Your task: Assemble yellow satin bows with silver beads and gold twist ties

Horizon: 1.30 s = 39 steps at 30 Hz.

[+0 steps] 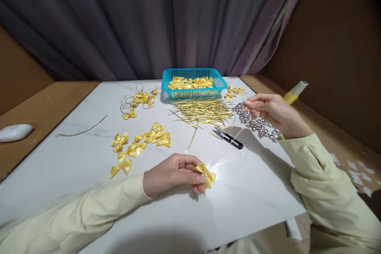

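Note:
My left hand (186,174), low in the middle, pinches a yellow ribbon bow (210,176) between thumb and fingers. A small shiny bit shows at the bow's centre by the thumb. Farther right, my right hand (268,112) is over a pile of silver beads (262,129), its fingertips drawn together at the pile's upper left. Whether a bead is between them is hidden. A short gold strand runs from below these fingers toward black thread snips (230,139) on the table. Several loose yellow bows (150,137) lie left of centre.
A turquoise basket (193,94) of yellow bows stands at the back. Gold cords (205,112) lie before it, and bows with looped cords (143,98) are left of it. One cord (85,131) lies farther left. A yellow-and-white tube (294,93) is beyond my right hand.

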### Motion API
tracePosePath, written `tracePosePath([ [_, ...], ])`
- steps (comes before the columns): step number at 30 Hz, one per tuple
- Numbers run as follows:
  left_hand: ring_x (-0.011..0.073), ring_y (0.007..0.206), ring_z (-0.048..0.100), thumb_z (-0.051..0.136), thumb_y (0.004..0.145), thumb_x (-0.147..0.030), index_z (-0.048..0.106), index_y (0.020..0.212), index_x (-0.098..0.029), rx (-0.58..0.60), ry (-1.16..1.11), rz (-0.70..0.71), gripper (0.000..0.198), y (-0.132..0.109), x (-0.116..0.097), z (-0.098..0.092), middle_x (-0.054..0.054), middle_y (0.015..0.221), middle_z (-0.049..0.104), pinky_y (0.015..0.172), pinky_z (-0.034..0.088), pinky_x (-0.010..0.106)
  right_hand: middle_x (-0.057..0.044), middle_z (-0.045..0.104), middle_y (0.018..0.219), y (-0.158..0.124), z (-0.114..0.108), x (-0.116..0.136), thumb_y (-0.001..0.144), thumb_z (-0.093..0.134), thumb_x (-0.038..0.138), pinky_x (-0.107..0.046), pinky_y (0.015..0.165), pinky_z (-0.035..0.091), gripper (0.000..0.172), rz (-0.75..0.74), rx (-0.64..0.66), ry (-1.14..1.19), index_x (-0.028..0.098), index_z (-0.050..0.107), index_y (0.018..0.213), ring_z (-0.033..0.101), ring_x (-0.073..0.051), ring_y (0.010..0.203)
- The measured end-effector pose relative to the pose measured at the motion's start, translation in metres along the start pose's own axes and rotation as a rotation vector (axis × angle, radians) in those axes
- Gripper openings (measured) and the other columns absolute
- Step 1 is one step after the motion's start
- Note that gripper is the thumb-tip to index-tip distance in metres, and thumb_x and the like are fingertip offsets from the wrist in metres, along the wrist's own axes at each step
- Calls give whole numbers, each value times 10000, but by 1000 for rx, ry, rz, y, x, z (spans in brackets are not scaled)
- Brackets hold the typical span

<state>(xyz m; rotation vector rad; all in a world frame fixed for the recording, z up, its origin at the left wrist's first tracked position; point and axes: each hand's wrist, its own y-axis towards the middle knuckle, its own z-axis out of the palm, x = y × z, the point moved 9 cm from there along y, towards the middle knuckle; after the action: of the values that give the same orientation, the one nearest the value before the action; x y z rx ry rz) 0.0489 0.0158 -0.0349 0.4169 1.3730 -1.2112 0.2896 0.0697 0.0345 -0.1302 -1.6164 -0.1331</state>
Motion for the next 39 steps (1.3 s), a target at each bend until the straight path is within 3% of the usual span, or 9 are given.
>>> tracePosePath([
  [5,149,587,634,696,699,-233,621,769,-100,-31,-51,-1,169,2,2,-2,77,670,688,597,492,257,-65,649,707,-5,6,4,631,752,249,-231,425,398,153,-16,23,20,142,661,692,433,-59,442],
  [7,151,582,637,699,700,-240,612,757,-97,-49,-51,0,177,2,2,-4,83,668,692,592,495,255,-57,658,698,-10,15,5,651,739,249,-222,406,382,124,-12,101,8,151,670,685,418,-48,415],
  [13,146,579,636,691,715,-265,614,770,-86,-78,-35,27,203,2,0,-8,103,685,700,592,494,250,-79,683,882,-47,87,-6,662,717,280,-221,448,446,123,108,684,-177,159,718,684,503,-64,478],
  [16,154,592,644,696,711,-267,618,786,-82,-87,-36,28,213,2,-1,-9,100,685,701,594,496,254,-67,660,982,-68,120,-17,641,724,296,-194,480,462,164,204,844,-176,174,731,750,542,-72,564],
  [20,151,589,647,693,713,-265,612,810,-86,-83,-25,27,218,2,-3,-5,83,670,696,595,501,253,-42,674,796,-81,146,-30,651,716,325,-184,458,431,207,252,875,-135,165,725,782,495,-57,484],
  [25,149,609,645,704,695,-268,584,803,-99,-110,-7,41,233,2,-7,-4,69,689,687,599,507,251,-4,627,583,-79,151,-38,669,704,299,-191,446,406,174,257,837,-129,135,709,729,465,-54,409],
  [29,156,665,647,697,693,-270,544,940,-135,-263,114,147,321,-4,-16,-17,40,733,680,648,516,262,-2,631,576,-71,149,-36,685,694,279,-194,452,407,156,221,810,-89,127,703,719,469,-54,403],
  [35,166,731,660,684,709,-272,517,1119,-220,-583,630,446,445,-31,-40,-27,22,857,689,756,504,260,-6,632,567,-65,149,-41,695,690,269,-196,473,409,154,208,791,-32,122,706,740,474,-56,414],
  [39,159,741,659,671,722,-262,419,1216,-216,-547,613,465,557,-32,-39,-20,33,913,662,736,521,256,-5,631,563,-64,150,-43,690,693,267,-206,486,421,164,196,791,-25,117,708,754,483,-64,425],
])
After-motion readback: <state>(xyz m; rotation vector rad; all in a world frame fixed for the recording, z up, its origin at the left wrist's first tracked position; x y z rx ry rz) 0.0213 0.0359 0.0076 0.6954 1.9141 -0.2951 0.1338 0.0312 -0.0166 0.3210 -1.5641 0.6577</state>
